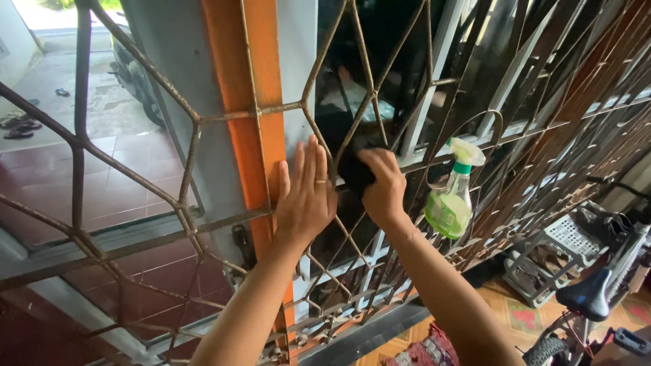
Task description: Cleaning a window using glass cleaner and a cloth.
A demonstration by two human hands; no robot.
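Rusty grille [196, 122], two hands on it, a dark cloth [354, 169] at the glass.

Right hand [384, 188] is closed around the cloth, pressing it to the dark pane [380, 41] through a gap in the bars; the cloth bulges out just left of its knuckles, between both hands. Left hand [306, 196] lies open and flat, fingers spread upward, against the white frame [295, 88] beside an orange strip [254, 135], holding nothing. Just right of the right hand, a green spray bottle [451, 200] hangs on the grille.
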